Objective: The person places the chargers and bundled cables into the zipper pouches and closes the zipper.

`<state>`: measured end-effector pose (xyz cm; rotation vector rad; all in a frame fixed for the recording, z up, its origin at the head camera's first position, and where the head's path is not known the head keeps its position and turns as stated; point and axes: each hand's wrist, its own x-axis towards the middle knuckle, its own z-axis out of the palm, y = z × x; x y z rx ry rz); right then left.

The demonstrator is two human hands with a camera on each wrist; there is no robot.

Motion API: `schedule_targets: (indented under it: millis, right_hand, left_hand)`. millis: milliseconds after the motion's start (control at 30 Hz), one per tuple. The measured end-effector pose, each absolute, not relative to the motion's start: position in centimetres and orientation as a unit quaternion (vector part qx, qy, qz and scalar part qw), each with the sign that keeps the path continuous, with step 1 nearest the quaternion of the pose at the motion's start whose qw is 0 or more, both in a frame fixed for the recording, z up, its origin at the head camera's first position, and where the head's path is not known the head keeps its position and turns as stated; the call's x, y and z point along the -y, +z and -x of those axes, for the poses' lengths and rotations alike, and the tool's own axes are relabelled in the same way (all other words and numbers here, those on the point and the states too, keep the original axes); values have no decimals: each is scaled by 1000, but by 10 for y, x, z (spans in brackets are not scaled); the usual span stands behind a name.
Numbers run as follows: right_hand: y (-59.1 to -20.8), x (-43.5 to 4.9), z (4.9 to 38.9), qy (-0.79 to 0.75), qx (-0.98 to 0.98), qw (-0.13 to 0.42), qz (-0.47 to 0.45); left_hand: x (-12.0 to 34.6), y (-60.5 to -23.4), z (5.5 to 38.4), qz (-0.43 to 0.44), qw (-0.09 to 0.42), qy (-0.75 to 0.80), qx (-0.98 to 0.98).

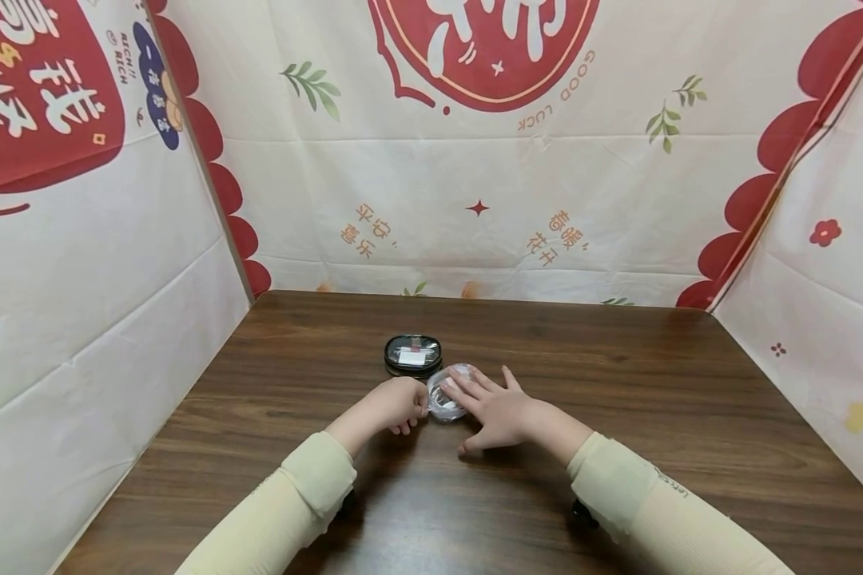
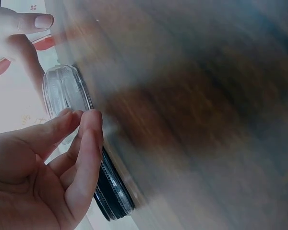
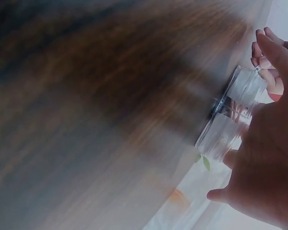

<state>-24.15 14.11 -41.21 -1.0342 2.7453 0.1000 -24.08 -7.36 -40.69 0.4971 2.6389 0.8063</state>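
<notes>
A small clear zip pouch (image 1: 442, 407) with pale things inside lies on the brown table (image 1: 618, 383). At its left edge my left hand (image 1: 397, 401) pinches the small zipper pull (image 3: 258, 68) between thumb and curled fingers. My right hand (image 1: 499, 409) lies over the pouch's right part with its fingers spread, holding it down and covering some of it. Just behind stands a second oval pouch (image 1: 413, 353), with black trim and a see-through top. In the left wrist view, the black zipper band (image 2: 113, 191) shows below my left fingers.
A printed white cloth wall (image 1: 431, 176) rises behind the table's far edge. More cloth walls stand at the left (image 1: 93, 319) and right (image 1: 827, 279).
</notes>
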Motion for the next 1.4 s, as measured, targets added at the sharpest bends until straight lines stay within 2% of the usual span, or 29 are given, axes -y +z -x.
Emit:
schedule_targets:
  millis: [433,1133,1400]
  right_hand:
    - [-399,-144,235,24,-934,105,340]
    - [-396,-145,226,39,-930,61,359]
    - [-398,-137,234,15,-922,73,379]
  left_hand:
    - [77,-408,243,-169,165,309,-921]
    - [90,-408,264,-128,151,308,-931]
    - [92,-405,273,-114,145,294,-938]
